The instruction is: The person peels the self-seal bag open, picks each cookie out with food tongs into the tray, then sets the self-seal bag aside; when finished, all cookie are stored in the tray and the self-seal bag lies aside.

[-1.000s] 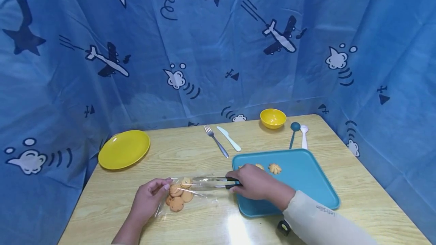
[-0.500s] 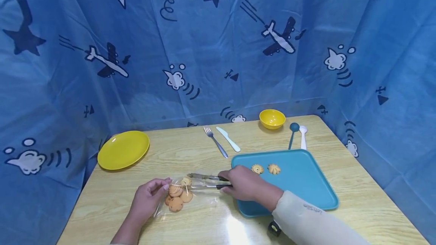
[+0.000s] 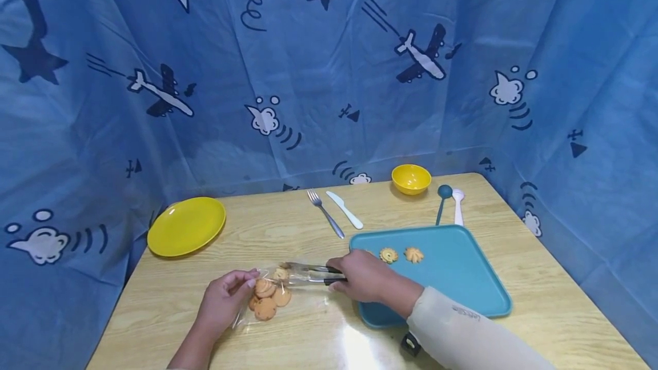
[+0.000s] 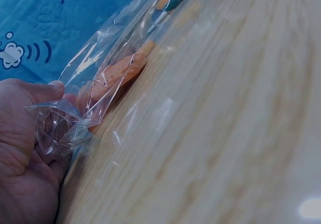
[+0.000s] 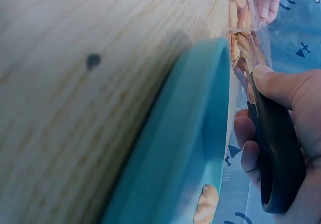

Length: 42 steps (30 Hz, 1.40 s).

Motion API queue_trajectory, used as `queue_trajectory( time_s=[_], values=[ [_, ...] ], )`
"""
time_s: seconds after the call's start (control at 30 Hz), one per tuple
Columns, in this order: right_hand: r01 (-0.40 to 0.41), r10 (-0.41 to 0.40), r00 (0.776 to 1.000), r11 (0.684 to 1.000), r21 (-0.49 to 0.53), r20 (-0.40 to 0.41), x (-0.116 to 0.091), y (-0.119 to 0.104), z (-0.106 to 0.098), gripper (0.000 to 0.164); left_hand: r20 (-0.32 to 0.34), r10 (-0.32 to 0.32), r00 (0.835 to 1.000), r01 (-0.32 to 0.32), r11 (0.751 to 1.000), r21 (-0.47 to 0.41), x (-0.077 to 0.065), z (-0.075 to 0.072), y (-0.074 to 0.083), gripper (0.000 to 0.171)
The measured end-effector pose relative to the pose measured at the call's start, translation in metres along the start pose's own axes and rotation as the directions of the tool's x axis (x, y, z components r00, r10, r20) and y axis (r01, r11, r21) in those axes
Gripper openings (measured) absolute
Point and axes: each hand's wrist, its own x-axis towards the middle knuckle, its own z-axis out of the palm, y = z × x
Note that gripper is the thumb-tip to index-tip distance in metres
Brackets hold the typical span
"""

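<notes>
My left hand point(image 3: 221, 300) pinches the closed end of a clear plastic bag point(image 4: 83, 66) that lies on the table with several round cookies point(image 3: 265, 308) inside. In my right hand point(image 3: 367, 276) I grip a pair of tongs point(image 3: 316, 281) with black handles and metal arms. Their arms reach into the bag's mouth from the right, the tips close to a ridged cookie point(image 3: 280, 274). Whether the tips touch that cookie is hard to tell. Beneath my right hand is a teal tray point(image 3: 447, 284), where swirled cookies point(image 3: 413, 254) lie near the far side; my hand partly hides one more.
A yellow plate point(image 3: 187, 227) sits at the far left. Behind the bag lie a fork point(image 3: 327, 214) and a pale knife point(image 3: 345, 210). A yellow bowl point(image 3: 411, 180), a dark teal spoon point(image 3: 443, 201) and a white spoon point(image 3: 458, 204) are at the back right.
My right hand has moved a little left, bringing the tongs farther into the bag and uncovering more of the tray's cookies. The left hand and bag stay nearly in place.
</notes>
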Motion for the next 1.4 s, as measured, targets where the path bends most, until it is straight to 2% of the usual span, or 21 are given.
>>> queue_trajectory(
  time_s=[0.17,0.37,0.63,0.9,1.07,1.23,1.4],
  values=[
    [-0.021,0.021,1.0,1.0,0.015,0.009,-0.009,0.006,-0.003,0.03,0.003,0.001,1.0,-0.001,1.0,-0.001,0.0,0.0,-0.001,0.018],
    [-0.027,0.027,1.0,1.0,-0.014,-0.014,-0.023,0.016,-0.01,0.032,0.008,-0.008,1.0,0.008,1.0,0.002,-0.001,-0.001,0.001,0.017],
    [-0.048,0.048,0.999,0.999,0.022,0.021,-0.029,0.019,-0.008,0.049,-0.002,-0.032,0.999,0.032,0.999,0.04,-0.004,0.0,0.0,0.015],
    [-0.027,0.027,1.0,0.999,0.022,0.011,-0.024,0.015,-0.006,0.042,0.005,-0.016,1.0,0.016,0.999,0.048,-0.001,0.0,0.003,0.013],
    [-0.012,0.012,1.0,1.0,0.023,-0.005,-0.028,0.017,-0.007,0.039,0.008,-0.029,1.0,0.028,0.998,0.058,-0.001,-0.001,0.004,0.01],
    [-0.011,0.012,0.999,1.0,0.024,-0.03,-0.039,0.02,-0.01,0.043,0.009,-0.024,1.0,0.024,0.999,0.03,-0.002,-0.001,0.004,0.012],
    [-0.046,0.047,0.998,0.999,0.027,-0.039,-0.059,0.028,-0.017,0.048,0.009,-0.018,1.0,0.018,1.0,0.005,-0.001,-0.001,0.003,0.013]
  ],
)
